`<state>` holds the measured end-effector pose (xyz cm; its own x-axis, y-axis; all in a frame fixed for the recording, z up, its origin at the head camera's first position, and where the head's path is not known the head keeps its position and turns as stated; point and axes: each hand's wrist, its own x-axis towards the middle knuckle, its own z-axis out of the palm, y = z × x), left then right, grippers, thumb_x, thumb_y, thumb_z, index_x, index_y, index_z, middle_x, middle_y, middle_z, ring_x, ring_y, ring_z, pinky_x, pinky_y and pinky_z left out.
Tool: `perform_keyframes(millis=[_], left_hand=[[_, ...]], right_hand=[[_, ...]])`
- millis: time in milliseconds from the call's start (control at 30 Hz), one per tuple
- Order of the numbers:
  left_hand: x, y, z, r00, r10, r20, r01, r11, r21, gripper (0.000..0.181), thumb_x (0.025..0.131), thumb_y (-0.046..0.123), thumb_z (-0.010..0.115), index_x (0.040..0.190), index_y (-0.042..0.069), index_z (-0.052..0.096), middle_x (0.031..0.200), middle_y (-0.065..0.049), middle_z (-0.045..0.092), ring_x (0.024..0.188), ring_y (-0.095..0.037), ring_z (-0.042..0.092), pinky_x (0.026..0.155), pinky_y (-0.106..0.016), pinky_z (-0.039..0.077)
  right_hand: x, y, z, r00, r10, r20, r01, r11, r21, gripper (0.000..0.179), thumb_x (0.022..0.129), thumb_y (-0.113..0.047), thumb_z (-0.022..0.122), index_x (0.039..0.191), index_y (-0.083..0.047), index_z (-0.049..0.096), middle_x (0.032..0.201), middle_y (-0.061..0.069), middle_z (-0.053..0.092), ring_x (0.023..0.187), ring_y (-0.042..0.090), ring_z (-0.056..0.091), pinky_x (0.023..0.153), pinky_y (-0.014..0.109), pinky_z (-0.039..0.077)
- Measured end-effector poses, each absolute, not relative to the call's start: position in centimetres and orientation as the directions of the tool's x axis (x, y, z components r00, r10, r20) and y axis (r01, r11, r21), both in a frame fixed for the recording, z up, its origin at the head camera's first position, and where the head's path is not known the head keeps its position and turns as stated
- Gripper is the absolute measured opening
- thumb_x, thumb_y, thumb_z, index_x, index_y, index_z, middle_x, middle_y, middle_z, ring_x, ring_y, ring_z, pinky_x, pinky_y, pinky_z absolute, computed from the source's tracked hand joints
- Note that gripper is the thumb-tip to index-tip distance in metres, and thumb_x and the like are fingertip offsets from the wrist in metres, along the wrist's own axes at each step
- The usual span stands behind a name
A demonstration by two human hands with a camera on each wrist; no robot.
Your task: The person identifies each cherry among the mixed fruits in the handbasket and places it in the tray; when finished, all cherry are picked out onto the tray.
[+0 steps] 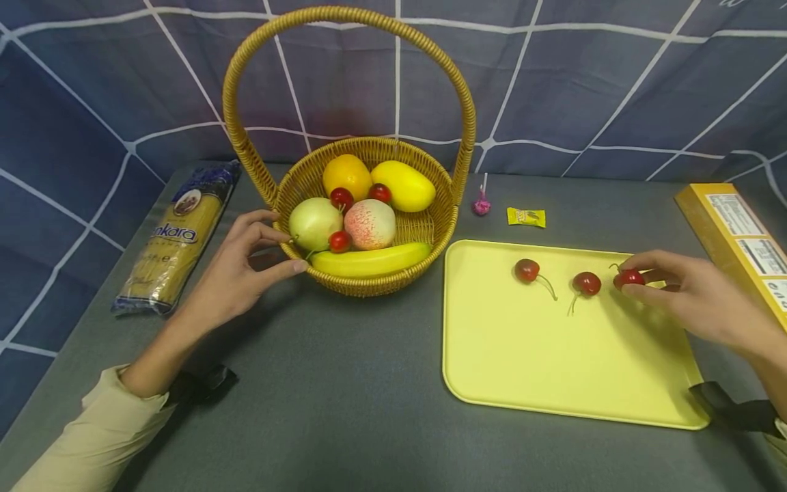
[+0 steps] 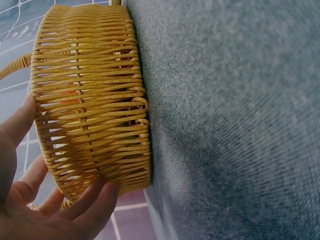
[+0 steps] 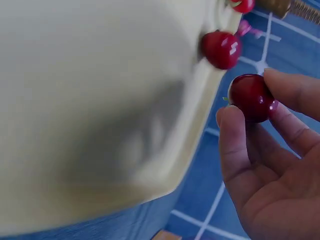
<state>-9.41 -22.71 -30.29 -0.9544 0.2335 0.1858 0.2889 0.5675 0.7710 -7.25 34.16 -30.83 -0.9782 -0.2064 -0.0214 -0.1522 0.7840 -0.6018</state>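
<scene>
In the head view my right hand pinches a dark red cherry between thumb and fingertips over the right part of the yellow tray. The right wrist view shows the same cherry at the fingertips. Two more cherries with stems, one at the middle and one further left, lie on the tray. My left hand rests against the left side of the wicker basket, fingers spread and thumb at the rim. Inside are a banana, a peach and several other fruits, cherries among them.
A pasta packet lies left of the basket. Behind the tray are a pink lollipop and a yellow wrapped candy. An orange-yellow box lies at the right. The basket's tall handle arches upward before a checked cloth.
</scene>
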Motion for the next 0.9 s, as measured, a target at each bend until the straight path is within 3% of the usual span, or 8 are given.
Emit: perform_keyframes(millis=[133,333,600,900], left_hand=[[-9.4,-22.7,-30.2,-0.954,0.236,0.186,0.291,0.564,0.773,0.036,0.084,0.007,0.08,0.111,-0.005,0.06,0.142,-0.018,0.037,0.12,-0.036,0.047,0.103,-0.058,0.044],[-9.4,-22.5,-30.1,-0.951,0.245,0.189,0.299,0.563,0.771,0.035,0.085,0.007,0.079,0.111,-0.006,0.06,0.142,-0.018,0.037,0.117,-0.036,0.05,0.101,-0.058,0.046],[-9.4,-22.6,-30.1,-0.949,0.248,0.195,0.305,0.554,0.775,0.034,0.085,0.005,0.078,0.111,-0.006,0.06,0.142,-0.019,0.037,0.117,-0.036,0.051,0.101,-0.058,0.046],[-9.4,-22.7,-30.1,-0.952,0.245,0.184,0.294,0.562,0.773,0.035,0.084,0.007,0.079,0.112,-0.005,0.06,0.143,-0.018,0.037,0.118,-0.035,0.05,0.102,-0.058,0.045]], right_hand=[[-7.6,35.1,-31.7,-0.973,-0.224,-0.058,-0.149,0.8,-0.581,0.024,0.088,-0.005,0.074,0.11,-0.006,0.067,0.099,-0.012,0.065,0.087,-0.01,0.054,0.058,0.017,0.05],[-7.8,35.6,-32.6,-0.963,-0.268,-0.031,-0.207,0.806,-0.554,0.026,0.085,0.0,0.075,0.109,-0.005,0.068,0.096,-0.011,0.065,0.087,-0.012,0.051,0.062,0.01,0.046],[-8.1,35.1,-32.4,-0.964,-0.261,-0.054,-0.192,0.818,-0.542,0.035,0.086,-0.006,0.077,0.118,-0.001,0.063,0.106,0.021,0.068,0.087,-0.015,0.05,0.065,0.005,0.042],[-8.2,34.8,-32.2,-0.967,-0.251,-0.054,-0.187,0.834,-0.519,0.032,0.085,-0.012,0.079,0.113,-0.004,0.067,0.103,0.013,0.069,0.084,-0.012,0.051,0.06,0.016,0.046]])
